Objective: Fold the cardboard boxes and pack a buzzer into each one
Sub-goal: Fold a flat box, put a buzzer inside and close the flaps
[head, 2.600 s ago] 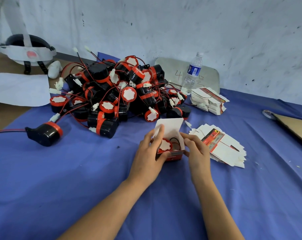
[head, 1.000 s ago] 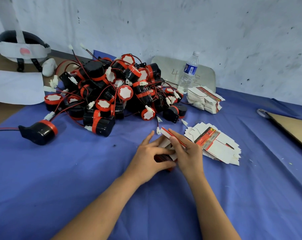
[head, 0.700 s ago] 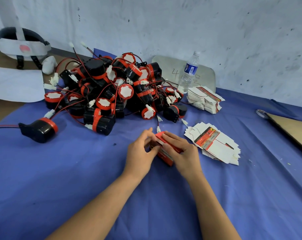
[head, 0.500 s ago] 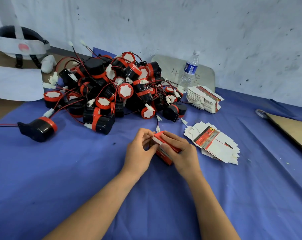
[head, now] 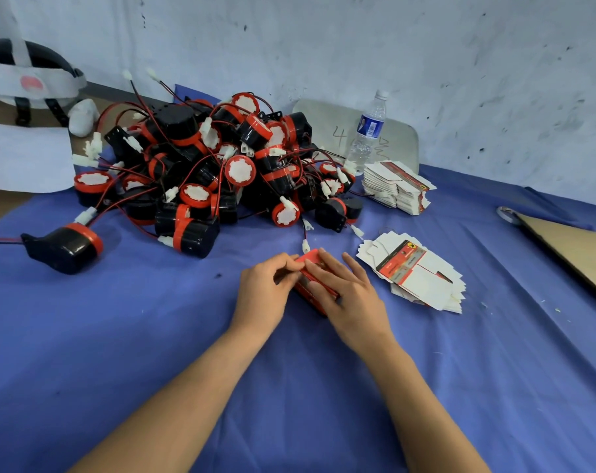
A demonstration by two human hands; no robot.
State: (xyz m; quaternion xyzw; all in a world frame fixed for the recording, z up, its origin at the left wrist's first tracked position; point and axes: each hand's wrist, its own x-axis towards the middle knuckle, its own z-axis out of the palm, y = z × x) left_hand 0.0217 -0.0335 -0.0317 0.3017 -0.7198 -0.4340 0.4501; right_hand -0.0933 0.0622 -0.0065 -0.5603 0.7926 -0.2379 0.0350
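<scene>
Hands [head: 262, 291] [head: 344, 295] are pinching the red box [head: 312, 264] at 12 o'clock, flimsy cardboard probably, so holding edges seems safest.

Matt blue cloth [head: 153, 336], glossy plastic buzzers [head: 194, 165]

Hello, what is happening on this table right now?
A person is packing buzzers into small cardboard boxes. Both hands, the left hand and the right hand, press on one red box on the blue cloth, closing its lid. A pile of buzzers waits behind, and flat unfolded boxes lie to the right.
</scene>
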